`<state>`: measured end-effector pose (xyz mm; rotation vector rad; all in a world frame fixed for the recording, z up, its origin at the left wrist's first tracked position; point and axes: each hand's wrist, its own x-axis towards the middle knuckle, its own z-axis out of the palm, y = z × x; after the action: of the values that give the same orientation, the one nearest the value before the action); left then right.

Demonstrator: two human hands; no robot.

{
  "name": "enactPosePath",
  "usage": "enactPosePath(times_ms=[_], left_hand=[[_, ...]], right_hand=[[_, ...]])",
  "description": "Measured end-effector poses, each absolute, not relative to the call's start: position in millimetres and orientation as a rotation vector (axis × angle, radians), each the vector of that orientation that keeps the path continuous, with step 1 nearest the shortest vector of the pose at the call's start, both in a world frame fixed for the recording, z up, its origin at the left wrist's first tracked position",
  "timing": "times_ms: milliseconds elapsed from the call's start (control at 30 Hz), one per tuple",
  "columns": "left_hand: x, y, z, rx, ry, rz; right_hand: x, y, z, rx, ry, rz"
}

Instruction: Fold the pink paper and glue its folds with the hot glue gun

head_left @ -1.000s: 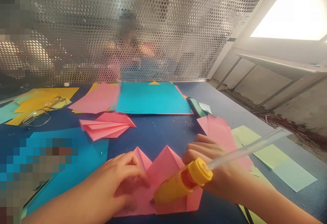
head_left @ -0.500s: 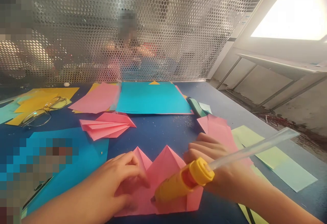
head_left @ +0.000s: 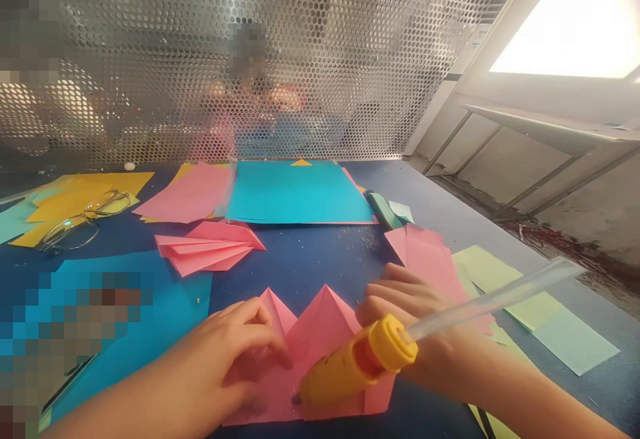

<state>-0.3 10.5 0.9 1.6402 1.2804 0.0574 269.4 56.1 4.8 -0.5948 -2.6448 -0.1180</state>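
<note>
A folded pink paper piece point(head_left: 320, 332) with two pointed peaks lies on the blue table near me. My left hand point(head_left: 235, 359) presses flat on its left part, fingers spread over the paper. My right hand point(head_left: 425, 332) grips a yellow glue gun point(head_left: 357, 362) with a clear glue stick point(head_left: 495, 299) sticking out behind. The gun's tip touches the pink paper near its lower middle.
A pink pleated fan point(head_left: 210, 247) lies further back. Behind it are sheets of cyan paper point(head_left: 297, 192), pink paper point(head_left: 187, 192) and yellow paper point(head_left: 75, 195) with eyeglasses point(head_left: 83, 220). Green paper strips point(head_left: 540, 305) lie at right. A perforated metal screen point(head_left: 250, 59) closes the back; people sit behind it.
The glue gun's tip has shifted very slightly along the lower edge of the pink paper. My left hand has stayed put.
</note>
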Motion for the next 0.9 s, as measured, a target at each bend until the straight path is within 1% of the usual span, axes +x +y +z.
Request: enactPosePath(times_ms=[267,567,900], left_hand=[[2.6,10.6,6.7,1.657,1.312,0.081],[1.9,10.5,0.5,1.666,1.294,0.142],[0.5,12.6,0.2,1.64,1.274,0.094]], right_hand=[[266.1,51.3,3.0,-0.59,-2.662,-0.147],[266.8,50.2,3.6,-0.584,-2.671,-0.168],[268.7,54.2,7.3,-0.564,-2.685,-0.152]])
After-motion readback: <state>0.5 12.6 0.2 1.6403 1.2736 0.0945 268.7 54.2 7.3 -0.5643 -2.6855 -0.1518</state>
